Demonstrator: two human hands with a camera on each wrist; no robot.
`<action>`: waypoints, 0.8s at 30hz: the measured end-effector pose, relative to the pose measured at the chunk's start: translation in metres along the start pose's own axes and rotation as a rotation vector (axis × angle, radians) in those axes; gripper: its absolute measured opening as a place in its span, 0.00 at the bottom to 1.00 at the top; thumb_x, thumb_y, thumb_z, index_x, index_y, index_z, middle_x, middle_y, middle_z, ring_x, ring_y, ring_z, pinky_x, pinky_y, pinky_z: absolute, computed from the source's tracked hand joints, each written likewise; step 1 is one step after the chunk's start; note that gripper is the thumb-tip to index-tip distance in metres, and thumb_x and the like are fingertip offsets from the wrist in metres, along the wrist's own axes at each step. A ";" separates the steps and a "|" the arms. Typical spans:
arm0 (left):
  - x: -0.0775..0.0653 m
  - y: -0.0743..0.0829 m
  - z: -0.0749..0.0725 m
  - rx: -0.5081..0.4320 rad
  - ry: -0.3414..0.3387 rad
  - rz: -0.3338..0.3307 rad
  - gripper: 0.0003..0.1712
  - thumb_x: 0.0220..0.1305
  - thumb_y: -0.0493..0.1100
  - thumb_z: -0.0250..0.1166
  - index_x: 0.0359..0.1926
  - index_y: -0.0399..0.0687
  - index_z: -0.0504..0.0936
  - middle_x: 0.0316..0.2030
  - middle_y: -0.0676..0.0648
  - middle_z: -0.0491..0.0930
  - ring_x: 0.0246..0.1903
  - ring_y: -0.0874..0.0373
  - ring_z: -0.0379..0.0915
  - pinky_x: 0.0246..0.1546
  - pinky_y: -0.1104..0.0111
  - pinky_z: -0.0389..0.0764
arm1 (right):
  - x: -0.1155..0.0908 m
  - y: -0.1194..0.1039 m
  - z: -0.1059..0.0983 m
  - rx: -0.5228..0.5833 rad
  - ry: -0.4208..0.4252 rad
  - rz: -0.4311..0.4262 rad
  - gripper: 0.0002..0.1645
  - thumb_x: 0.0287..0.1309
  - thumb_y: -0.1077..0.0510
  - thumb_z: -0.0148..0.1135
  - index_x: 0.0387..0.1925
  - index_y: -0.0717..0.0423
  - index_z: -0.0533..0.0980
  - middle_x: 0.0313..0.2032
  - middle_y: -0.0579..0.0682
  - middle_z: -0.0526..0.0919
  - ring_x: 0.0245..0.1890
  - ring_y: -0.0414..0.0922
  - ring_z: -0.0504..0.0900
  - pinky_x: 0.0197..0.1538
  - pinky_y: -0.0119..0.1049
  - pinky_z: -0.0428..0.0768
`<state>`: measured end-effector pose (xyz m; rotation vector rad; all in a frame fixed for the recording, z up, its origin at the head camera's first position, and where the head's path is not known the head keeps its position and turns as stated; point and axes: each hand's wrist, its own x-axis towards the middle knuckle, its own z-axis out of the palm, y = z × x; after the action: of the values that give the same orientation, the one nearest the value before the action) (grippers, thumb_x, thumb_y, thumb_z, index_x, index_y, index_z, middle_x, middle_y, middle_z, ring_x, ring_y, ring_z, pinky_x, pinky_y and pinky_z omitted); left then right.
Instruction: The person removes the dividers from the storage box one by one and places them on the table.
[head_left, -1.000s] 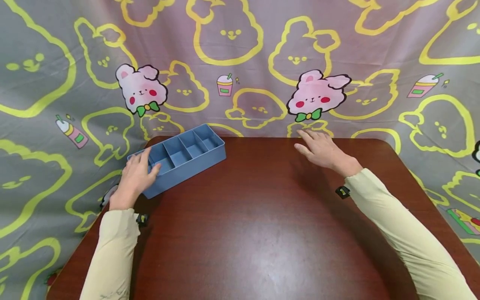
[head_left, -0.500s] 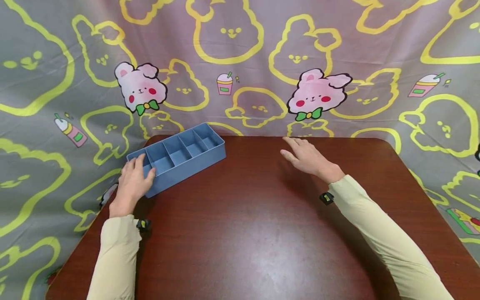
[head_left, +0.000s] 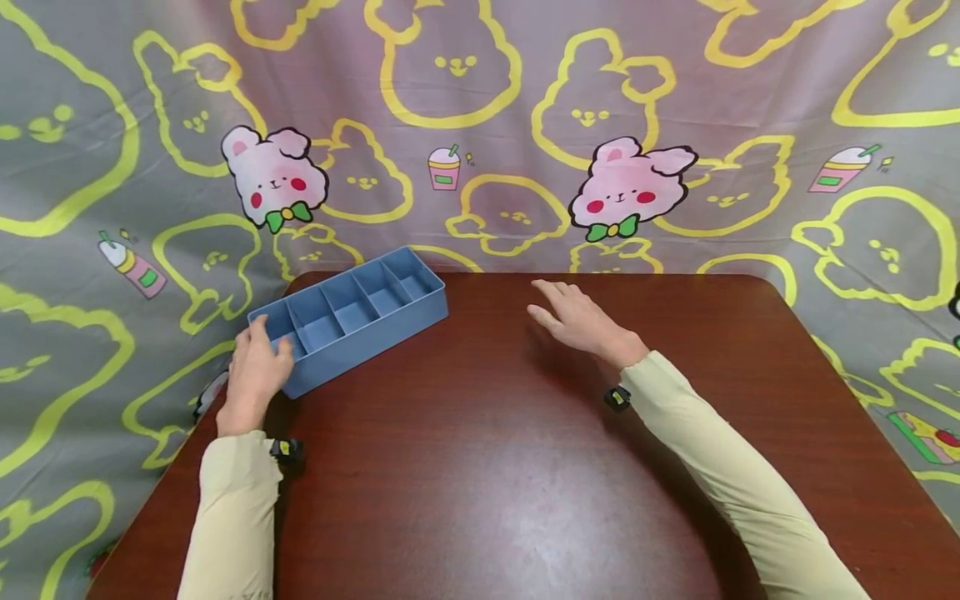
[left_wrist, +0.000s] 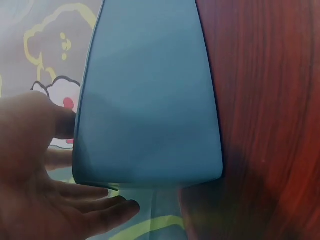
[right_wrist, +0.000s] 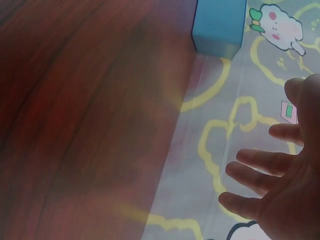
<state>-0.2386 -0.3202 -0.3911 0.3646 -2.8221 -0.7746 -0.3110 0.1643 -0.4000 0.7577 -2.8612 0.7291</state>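
A blue open-topped box (head_left: 367, 332) with thin upright dividers and several compartments stands at the back left of the table. At its near-left corner is my left hand (head_left: 257, 371), fingers loosely spread, with the thumb over the rim of the end compartment. In the left wrist view, the long side of the box (left_wrist: 150, 100) fills the middle and that hand (left_wrist: 55, 175) lies along the rim; firm contact cannot be told. My right hand (head_left: 581, 321) hovers over the table right of the box, fingers spread and holding nothing; the right wrist view shows that hand (right_wrist: 285, 170) likewise.
The brown wooden table (head_left: 465, 467) has a shiny surface. A grey curtain (head_left: 510, 100) printed with yellow outlines and pink rabbits hangs along the table's back and sides. The box stands near the table's back-left edge.
My right hand has moved left across the table, towards the box. The left hand has drawn back slightly to the near-left corner, uncovering more of the end compartment. The box stays in place.
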 end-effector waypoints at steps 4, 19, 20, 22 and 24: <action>0.004 -0.001 -0.003 -0.032 0.016 -0.070 0.37 0.73 0.48 0.43 0.75 0.36 0.46 0.67 0.21 0.55 0.65 0.23 0.54 0.62 0.35 0.56 | 0.006 -0.006 0.005 0.020 0.007 -0.009 0.36 0.69 0.43 0.53 0.71 0.56 0.62 0.66 0.57 0.69 0.67 0.55 0.66 0.70 0.53 0.64; 0.015 -0.008 0.002 -0.124 -0.024 -0.236 0.39 0.72 0.50 0.43 0.76 0.41 0.42 0.69 0.23 0.56 0.66 0.24 0.53 0.65 0.40 0.57 | 0.021 -0.024 0.026 0.063 0.049 -0.062 0.32 0.71 0.44 0.51 0.68 0.58 0.65 0.65 0.57 0.72 0.65 0.53 0.70 0.68 0.50 0.66; 0.015 -0.009 0.002 -0.130 -0.027 -0.241 0.39 0.72 0.51 0.42 0.76 0.41 0.41 0.69 0.23 0.56 0.67 0.24 0.53 0.66 0.40 0.57 | 0.023 -0.024 0.028 0.062 0.048 -0.066 0.32 0.71 0.44 0.50 0.68 0.58 0.65 0.65 0.57 0.72 0.65 0.53 0.70 0.69 0.50 0.66; 0.015 -0.010 0.004 -0.143 -0.030 -0.250 0.39 0.72 0.50 0.42 0.76 0.40 0.41 0.69 0.24 0.55 0.67 0.25 0.52 0.66 0.41 0.57 | 0.024 -0.025 0.031 0.063 0.045 -0.069 0.33 0.71 0.44 0.50 0.68 0.59 0.65 0.65 0.56 0.72 0.65 0.53 0.71 0.69 0.50 0.66; 0.017 -0.010 0.005 -0.158 -0.034 -0.259 0.39 0.72 0.49 0.41 0.76 0.40 0.40 0.70 0.23 0.54 0.68 0.25 0.50 0.67 0.41 0.56 | 0.026 -0.024 0.033 0.061 0.042 -0.069 0.33 0.71 0.44 0.49 0.68 0.59 0.65 0.65 0.56 0.72 0.66 0.53 0.71 0.69 0.50 0.66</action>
<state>-0.2536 -0.3311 -0.3984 0.7055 -2.7526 -1.0560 -0.3211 0.1184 -0.4133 0.8349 -2.7719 0.8158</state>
